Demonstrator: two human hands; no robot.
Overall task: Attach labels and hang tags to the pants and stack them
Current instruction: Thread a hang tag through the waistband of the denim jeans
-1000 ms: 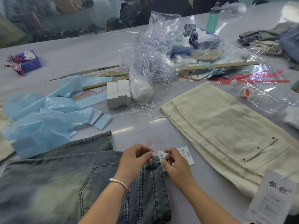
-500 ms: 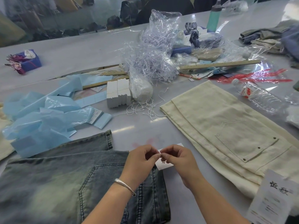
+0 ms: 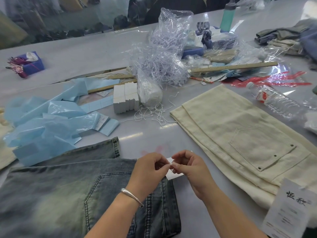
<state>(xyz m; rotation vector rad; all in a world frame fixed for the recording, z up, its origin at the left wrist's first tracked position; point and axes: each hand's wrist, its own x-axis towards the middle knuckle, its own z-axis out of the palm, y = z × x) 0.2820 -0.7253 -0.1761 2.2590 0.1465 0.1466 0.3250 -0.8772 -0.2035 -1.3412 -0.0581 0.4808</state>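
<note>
Faded blue jeans (image 3: pixel 72 194) lie flat at the near left of the table. Above their waistband my left hand (image 3: pixel 149 170) and my right hand (image 3: pixel 190 170) meet fingertip to fingertip, both pinching a thin white tag string at a small white hang tag (image 3: pixel 172 176), which is mostly hidden behind the fingers. Cream pants (image 3: pixel 243 140) lie folded to the right with a large printed hang tag (image 3: pixel 289 210) on their near end. A stack of white tags (image 3: pixel 125 98) and loose white strings (image 3: pixel 151 114) sit in the middle of the table.
Blue plastic bags (image 3: pixel 42 124) lie at the left. A heap of clear plastic fasteners and bags (image 3: pixel 163 57), two wooden rulers (image 3: pixel 235 67), a water bottle (image 3: pixel 272 98), a green bottle (image 3: pixel 228 14) and folded clothes (image 3: pixel 289 36) crowd the far side. A blue tissue box (image 3: pixel 30 63) stands far left.
My hands have come together over the tag. The tag, which lay spread to the right of my fingers, is now mostly covered by them.
</note>
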